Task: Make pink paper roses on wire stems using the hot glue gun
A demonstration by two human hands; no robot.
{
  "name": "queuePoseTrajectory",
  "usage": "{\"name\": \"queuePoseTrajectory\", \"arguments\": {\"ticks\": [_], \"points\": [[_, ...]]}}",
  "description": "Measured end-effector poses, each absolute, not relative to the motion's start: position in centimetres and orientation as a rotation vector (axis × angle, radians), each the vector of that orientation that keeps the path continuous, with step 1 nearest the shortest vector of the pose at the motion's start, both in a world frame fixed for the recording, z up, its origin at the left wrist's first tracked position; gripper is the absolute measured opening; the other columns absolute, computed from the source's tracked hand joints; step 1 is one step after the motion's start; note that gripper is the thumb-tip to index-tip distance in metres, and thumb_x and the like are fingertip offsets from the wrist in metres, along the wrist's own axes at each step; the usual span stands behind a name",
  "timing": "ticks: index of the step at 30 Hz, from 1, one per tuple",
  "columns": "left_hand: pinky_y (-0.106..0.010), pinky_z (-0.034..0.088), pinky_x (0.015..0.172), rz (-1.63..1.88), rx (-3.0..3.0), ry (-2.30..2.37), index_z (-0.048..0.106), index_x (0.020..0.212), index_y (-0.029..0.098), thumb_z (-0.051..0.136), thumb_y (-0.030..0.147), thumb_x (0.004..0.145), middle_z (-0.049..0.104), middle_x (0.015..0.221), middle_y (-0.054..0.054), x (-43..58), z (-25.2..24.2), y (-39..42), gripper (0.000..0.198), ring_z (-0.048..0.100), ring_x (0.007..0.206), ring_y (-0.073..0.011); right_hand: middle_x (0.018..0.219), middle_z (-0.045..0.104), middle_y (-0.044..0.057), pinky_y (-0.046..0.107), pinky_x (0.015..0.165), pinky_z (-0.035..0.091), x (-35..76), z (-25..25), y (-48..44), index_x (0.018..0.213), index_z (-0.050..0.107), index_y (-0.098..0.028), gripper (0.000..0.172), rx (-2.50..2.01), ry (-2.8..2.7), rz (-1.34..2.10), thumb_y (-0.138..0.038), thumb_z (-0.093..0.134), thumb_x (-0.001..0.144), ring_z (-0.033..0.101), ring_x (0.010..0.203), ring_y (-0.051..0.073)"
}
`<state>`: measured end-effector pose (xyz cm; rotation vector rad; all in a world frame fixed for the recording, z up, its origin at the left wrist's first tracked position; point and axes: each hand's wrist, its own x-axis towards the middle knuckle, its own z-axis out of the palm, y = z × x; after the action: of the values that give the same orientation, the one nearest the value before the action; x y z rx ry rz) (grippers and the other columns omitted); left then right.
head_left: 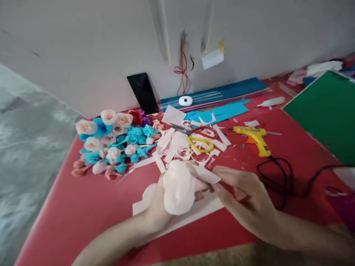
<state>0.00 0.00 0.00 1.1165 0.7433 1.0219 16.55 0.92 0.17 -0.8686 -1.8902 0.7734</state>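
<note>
My left hand is closed round a pale paper flower, whose rounded petals hide most of the fingers. At the flower's right side, my right hand pinches the end of a pale paper piece between thumb and fingers. Whether that piece is joined to the flower I cannot tell. Beneath both hands lies a cream paper sheet, partly covered by them. Just beyond, scissors with one red and one yellow handle rest on a heap of paper scraps.
White, blue and pink paper flowers crowd the left of the red table. A yellow glue gun with a black cord lies on the right, near a green board. A black phone leans against the wall.
</note>
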Motion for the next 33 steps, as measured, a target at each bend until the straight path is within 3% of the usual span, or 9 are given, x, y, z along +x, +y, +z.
{"name": "queuePoseTrajectory", "arguments": {"ticks": [5, 11, 15, 21, 25, 29, 33], "points": [[-0.031, 0.052, 0.057, 1.102, 1.149, 0.783, 0.073, 0.085, 0.025, 0.059, 0.03, 0.079, 0.07, 0.092, -0.005, 0.2, -0.4, 0.0, 0.016, 0.065, 0.076, -0.0228, 0.06, 0.053, -0.003, 0.016, 0.054, 0.042, 16.5, 0.5, 1.3, 0.073, 0.051, -0.018, 0.014, -0.832, -1.884, 0.767, -0.003, 0.05, 0.075, 0.052, 0.055, 0.007], [-0.034, 0.052, 0.073, 1.115, 1.129, 0.795, 0.073, 0.091, 0.028, 0.062, 0.025, 0.078, 0.068, 0.091, -0.003, 0.1, -1.0, -0.4, 0.017, 0.062, 0.085, -0.0224, 0.072, 0.061, 0.003, 0.02, 0.06, 0.048, 16.3, -0.3, 1.0, 0.092, 0.057, -0.013, 0.013, -0.806, -1.935, 0.75, -0.013, 0.059, 0.079, 0.058, 0.066, 0.01], [-0.03, 0.05, 0.081, 1.112, 1.055, 0.792, 0.073, 0.084, 0.027, 0.065, 0.026, 0.076, 0.068, 0.092, -0.002, 0.3, -1.0, -0.5, 0.012, 0.061, 0.087, -0.019, 0.07, 0.062, 0.002, 0.019, 0.059, 0.047, 16.4, -0.5, 1.0, 0.082, 0.055, -0.017, 0.008, -0.818, -1.967, 0.659, -0.01, 0.056, 0.081, 0.06, 0.067, 0.011], [-0.03, 0.05, 0.062, 1.136, 0.923, 0.843, 0.074, 0.078, 0.023, 0.068, 0.041, 0.071, 0.067, 0.073, -0.004, 0.5, -1.1, -0.6, 0.02, 0.06, 0.065, -0.0179, 0.066, 0.059, 0.0, 0.018, 0.055, 0.044, 16.4, -0.3, 1.0, 0.081, 0.055, -0.017, 0.009, -0.821, -1.953, 0.725, -0.008, 0.055, 0.08, 0.054, 0.06, 0.008], [-0.028, 0.049, 0.059, 1.176, 0.789, 0.868, 0.073, 0.078, 0.02, 0.075, 0.038, 0.061, 0.068, 0.08, -0.004, 0.3, -1.6, -0.9, 0.025, 0.06, 0.068, -0.0183, 0.068, 0.06, 0.0, 0.015, 0.055, 0.043, 16.3, -0.2, 1.0, 0.086, 0.06, -0.014, 0.012, -0.82, -1.882, 0.839, -0.006, 0.058, 0.077, 0.051, 0.056, 0.006], [-0.028, 0.053, 0.073, 1.175, 0.696, 0.756, 0.071, 0.09, 0.022, 0.074, 0.027, 0.061, 0.069, 0.092, -0.001, 0.2, -1.8, -1.0, 0.029, 0.063, 0.083, -0.0203, 0.059, 0.055, -0.001, 0.014, 0.051, 0.041, 16.2, 0.0, 0.9, 0.07, 0.059, -0.012, 0.007, -0.907, -1.837, 0.935, -0.007, 0.06, 0.075, 0.052, 0.054, 0.006], [-0.022, 0.05, 0.082, 1.179, 0.715, 0.739, 0.074, 0.08, 0.021, 0.074, 0.025, 0.062, 0.07, 0.087, 0.0, 0.4, -1.5, -0.9, 0.018, 0.063, 0.089, -0.0173, 0.055, 0.05, -0.002, 0.014, 0.049, 0.038, 16.2, 0.4, 0.7, 0.062, 0.055, -0.013, 0.016, -0.961, -1.859, 0.929, -0.012, 0.059, 0.077, 0.047, 0.05, 0.005]]}}
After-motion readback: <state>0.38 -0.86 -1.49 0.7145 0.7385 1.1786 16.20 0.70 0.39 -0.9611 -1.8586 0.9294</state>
